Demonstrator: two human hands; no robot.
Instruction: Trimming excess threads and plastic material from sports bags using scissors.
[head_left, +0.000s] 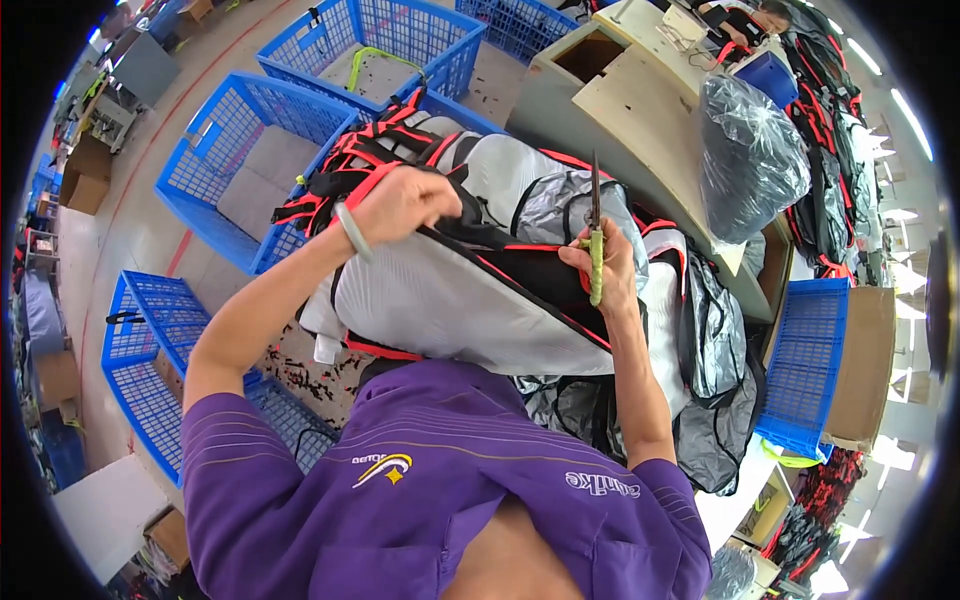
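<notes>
A large half-sewn bag (450, 300) of white mesh with black cloth and red piping lies across my front. At its upper left edge my left hand (405, 205), a pale bangle on the wrist, has its fingers curled closed at the black cloth; the fingertips are partly hidden. My right hand (612, 258) grips scissors (596, 240) with yellow-green wrapped handles, their dark blades pointing up and away from me. That hand is over the bag's right part, by the red-edged black cloth. More bags (715, 330) with silver-grey pockets lie beneath and to the right.
Blue plastic crates (230, 160) stand at the left and far side, one with a yellow-green strip (360, 65). Dark scraps (305, 375) litter the floor. A wooden-topped table (640, 90) holds a plastic-wrapped dark bundle (750, 150). Another person (745, 25) sits at the far right.
</notes>
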